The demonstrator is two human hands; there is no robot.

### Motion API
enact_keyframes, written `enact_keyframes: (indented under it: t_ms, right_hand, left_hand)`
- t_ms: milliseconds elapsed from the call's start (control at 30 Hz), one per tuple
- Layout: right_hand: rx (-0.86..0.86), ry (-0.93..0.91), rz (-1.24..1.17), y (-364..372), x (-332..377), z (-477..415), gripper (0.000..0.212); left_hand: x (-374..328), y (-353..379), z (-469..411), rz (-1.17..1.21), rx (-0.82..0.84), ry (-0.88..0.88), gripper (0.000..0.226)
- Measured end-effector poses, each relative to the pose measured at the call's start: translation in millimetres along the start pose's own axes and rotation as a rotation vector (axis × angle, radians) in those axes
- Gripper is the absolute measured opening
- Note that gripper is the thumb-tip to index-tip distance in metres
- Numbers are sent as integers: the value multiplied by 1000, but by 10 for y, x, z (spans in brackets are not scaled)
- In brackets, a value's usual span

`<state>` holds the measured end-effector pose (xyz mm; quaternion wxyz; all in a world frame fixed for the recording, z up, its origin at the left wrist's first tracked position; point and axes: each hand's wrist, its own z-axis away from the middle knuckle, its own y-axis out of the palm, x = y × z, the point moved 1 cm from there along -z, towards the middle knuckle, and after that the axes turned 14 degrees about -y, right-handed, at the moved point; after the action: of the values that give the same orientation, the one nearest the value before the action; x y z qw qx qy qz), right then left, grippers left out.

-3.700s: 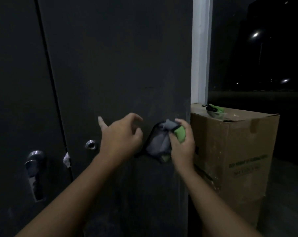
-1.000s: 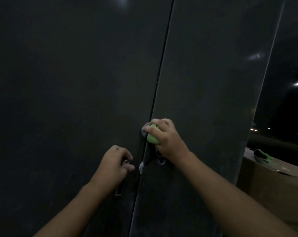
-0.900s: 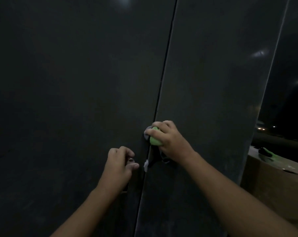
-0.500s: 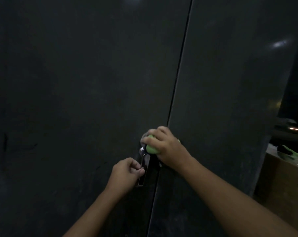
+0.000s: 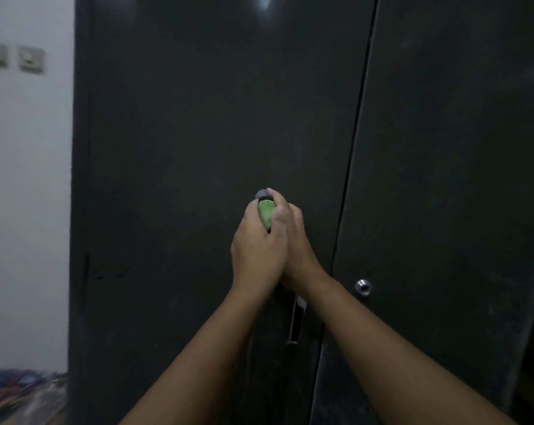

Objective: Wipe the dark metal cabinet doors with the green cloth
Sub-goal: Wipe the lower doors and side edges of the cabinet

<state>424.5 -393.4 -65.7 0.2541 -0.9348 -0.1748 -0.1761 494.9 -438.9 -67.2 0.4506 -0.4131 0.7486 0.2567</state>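
At the left cabinet door (image 5: 198, 142), just above its handle (image 5: 297, 317), I found both hands pressed side by side. I noted that the left hand (image 5: 255, 256) pinched the bunched green cloth (image 5: 266, 213) between thumb and fingers. The right hand (image 5: 301, 246) lay against it from behind, and I could not tell whether it gripped the cloth too. Nor could I tell whether the cloth touched the panel. The right cabinet door (image 5: 458, 179), with its lock (image 5: 363, 286), showed pale smudges and had no hand on it. I saw no wiped track on either door. I judged the wiping barely begun, with both broad panels left to cover.
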Motion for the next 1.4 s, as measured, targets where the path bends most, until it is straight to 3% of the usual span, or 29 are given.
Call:
enact_keyframes:
  t_ms: [100, 200, 267, 333, 433, 567, 700, 800, 867, 933, 1067, 1400]
  right_hand:
    - [26, 19, -93, 46, -57, 52, 92]
    - [108, 31, -176, -28, -232, 175, 109]
    - [195, 53, -98, -122, -287, 249, 112]
    - [217, 55, 98, -196, -271, 320, 103]
    - [105, 33, 333, -229, -274, 460, 84]
    - [14, 4, 619, -129, -407, 709, 59]
    - [-184, 240, 370, -29, -525, 960, 33]
    - [-309, 341, 207, 65, -664, 1060, 24]
    - [-301, 432, 56, 115, -709, 1082, 21]
    - [-258, 460, -132, 152, -731, 1123, 29]
    - [-302, 436, -349, 187, -733, 1148, 32]
    - [-314, 433, -314, 213, -773, 1130, 31]
  left_hand:
    - [88, 41, -161, -103, 52, -44, 55]
    - [197, 50, -216, -207, 38, -6, 44]
    - [296, -16, -236, -252, -19, 54, 47]
    - [400, -67, -249, -390, -36, 236, 54]
    - [526, -79, -238, -646, -24, 469, 56]
    - [499, -212, -391, -708, -161, 507, 56]
    - [274, -549, -763, -553, -453, 463, 56]
    - [80, -644, -964, -357, -537, 359, 49]
    - [31, -579, -1009, -339, -551, 375, 47]
    - [49, -449, -968, -421, -480, 478, 51]
    - [241, -82, -751, -637, -149, 771, 54]
    - [1603, -199, -7, -945, 6, 983, 48]
